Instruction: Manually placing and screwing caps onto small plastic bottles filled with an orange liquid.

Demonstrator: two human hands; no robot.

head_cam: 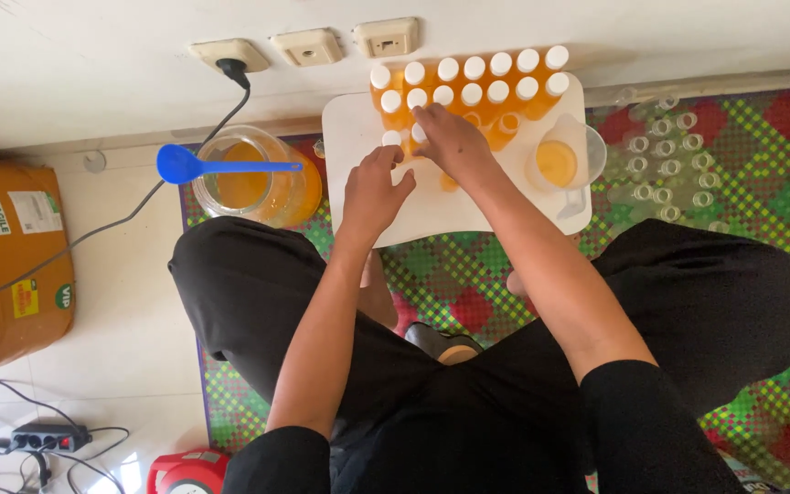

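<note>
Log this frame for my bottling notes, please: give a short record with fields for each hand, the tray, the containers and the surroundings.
left hand: on the white tray, fingers at a small capped bottle
right hand: fingertips on the capped orange bottles
measuring jug: on the tray, orange liquid inside
large jar: left of the tray, orange liquid, blue spoon across its rim
empty bottles: uncapped, on the patterned mat

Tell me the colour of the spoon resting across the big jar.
The spoon is bright blue, lying across the jar of orange liquid; seen in the head view.
</note>
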